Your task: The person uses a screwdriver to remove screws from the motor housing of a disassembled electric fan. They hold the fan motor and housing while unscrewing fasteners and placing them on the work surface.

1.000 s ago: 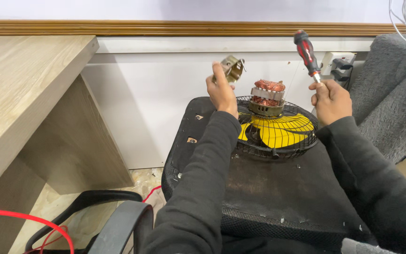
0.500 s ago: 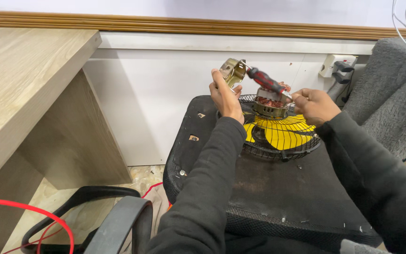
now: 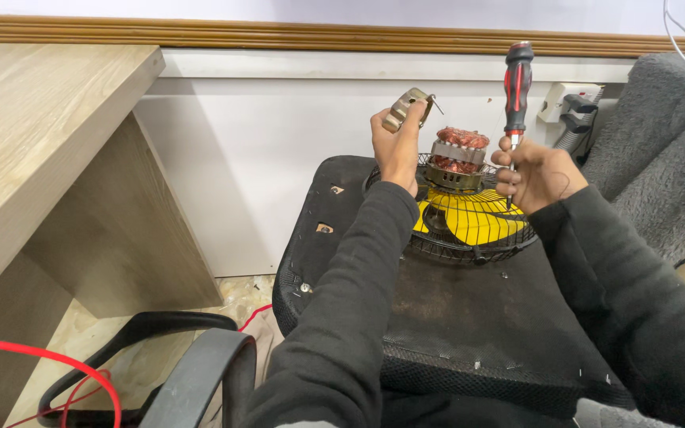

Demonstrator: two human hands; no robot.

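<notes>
My left hand holds a brass-coloured metal motor cover raised above the fan. My right hand grips a red and black screwdriver by its shaft, handle pointing up. Between my hands stands the bare fan motor with copper windings on top, mounted on a black wire fan guard over yellow blades. The fan lies face down on a worn black chair seat.
A wooden desk stands at the left against a white wall. A wall socket with grey plugs sits behind my right hand. Grey fabric is at the right. A black chair arm and a red cable lie at lower left.
The screwdriver has swung from lying against the metal cover to upright beside the motor. My left hand has turned the cover and pulled it slightly away.
</notes>
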